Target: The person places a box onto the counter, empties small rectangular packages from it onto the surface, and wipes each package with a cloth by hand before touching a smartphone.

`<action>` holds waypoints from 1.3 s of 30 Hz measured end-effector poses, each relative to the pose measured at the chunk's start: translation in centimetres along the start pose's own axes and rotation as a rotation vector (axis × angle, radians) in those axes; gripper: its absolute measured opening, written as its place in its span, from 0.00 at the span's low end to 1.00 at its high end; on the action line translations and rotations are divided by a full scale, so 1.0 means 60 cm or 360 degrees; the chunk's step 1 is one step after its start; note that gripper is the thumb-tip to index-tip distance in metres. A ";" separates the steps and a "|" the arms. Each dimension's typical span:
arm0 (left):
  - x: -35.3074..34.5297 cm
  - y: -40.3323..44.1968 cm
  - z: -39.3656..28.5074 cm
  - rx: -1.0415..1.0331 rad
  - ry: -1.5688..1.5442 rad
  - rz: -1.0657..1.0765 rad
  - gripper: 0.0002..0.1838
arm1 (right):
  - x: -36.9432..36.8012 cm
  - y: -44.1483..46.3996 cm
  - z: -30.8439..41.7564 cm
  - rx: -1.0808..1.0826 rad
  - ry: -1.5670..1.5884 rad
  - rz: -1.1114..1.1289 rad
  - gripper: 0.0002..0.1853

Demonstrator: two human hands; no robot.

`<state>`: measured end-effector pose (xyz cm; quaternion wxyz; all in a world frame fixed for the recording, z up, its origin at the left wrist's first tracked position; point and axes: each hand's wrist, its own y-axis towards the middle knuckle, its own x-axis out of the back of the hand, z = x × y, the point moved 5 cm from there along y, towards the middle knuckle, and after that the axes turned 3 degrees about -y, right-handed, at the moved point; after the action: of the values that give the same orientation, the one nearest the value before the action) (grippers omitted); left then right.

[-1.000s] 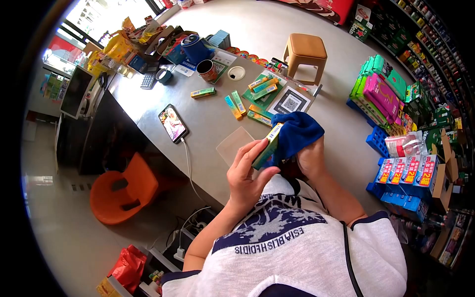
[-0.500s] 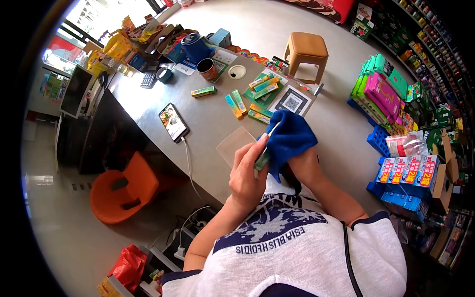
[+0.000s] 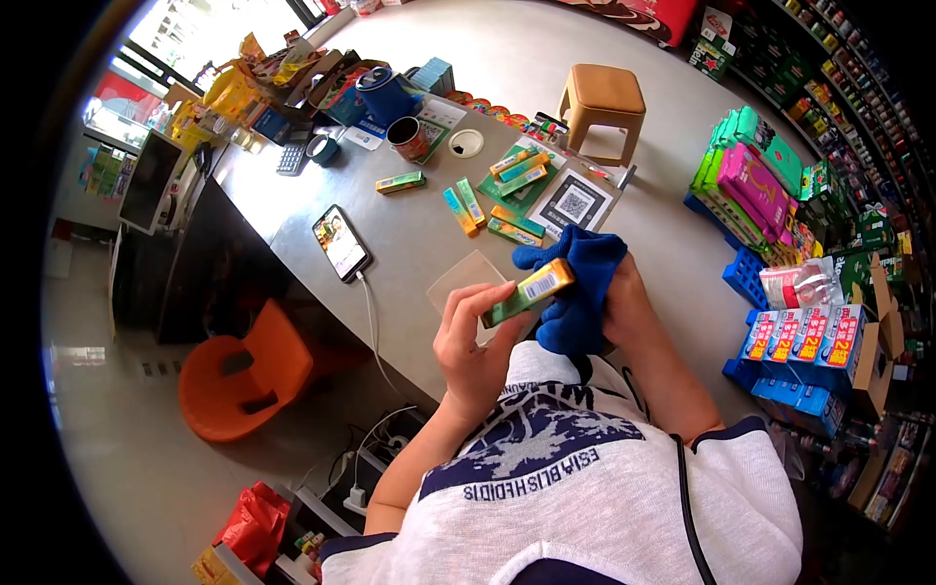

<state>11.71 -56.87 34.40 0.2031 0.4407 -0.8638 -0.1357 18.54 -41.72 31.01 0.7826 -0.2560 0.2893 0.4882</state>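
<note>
My left hand [image 3: 470, 341] pinches a narrow green and yellow box [image 3: 536, 287] by its near end, between thumb and fingers. A barcode label faces up on the box, and its far end meets the blue cloth [image 3: 583, 297]. The bunched cloth is gripped in my right hand [image 3: 624, 302], whose fingers are partly hidden behind it. Beyond my hands, several similar narrow boxes [image 3: 464, 207] lie on the grey counter [image 3: 322, 190]. Some of them rest on a green card [image 3: 526, 195] beside a white QR code sign [image 3: 573, 204].
A phone [image 3: 342, 242] with a white cable lies near the counter's left edge. Farther back stand a dark cup [image 3: 409, 139], a round lid [image 3: 467, 143] and a blue container [image 3: 382, 93]. An orange chair [image 3: 234, 380] is at left, a tan stool [image 3: 606, 93] beyond the counter.
The box has turned so its barcode side and yellow end show. The cloth has shifted right, away from covering the box, along with my right hand.
</note>
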 end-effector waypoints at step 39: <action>0.113 0.103 0.307 0.1020 -0.0432 -0.0042 0.17 | 0.074 0.007 -0.003 0.0273 0.0037 -0.0226 0.21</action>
<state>-4.92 -57.82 22.31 -0.0642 0.4712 -0.8758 0.0825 19.69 -38.91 27.70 0.8307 -0.2137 0.3203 0.4021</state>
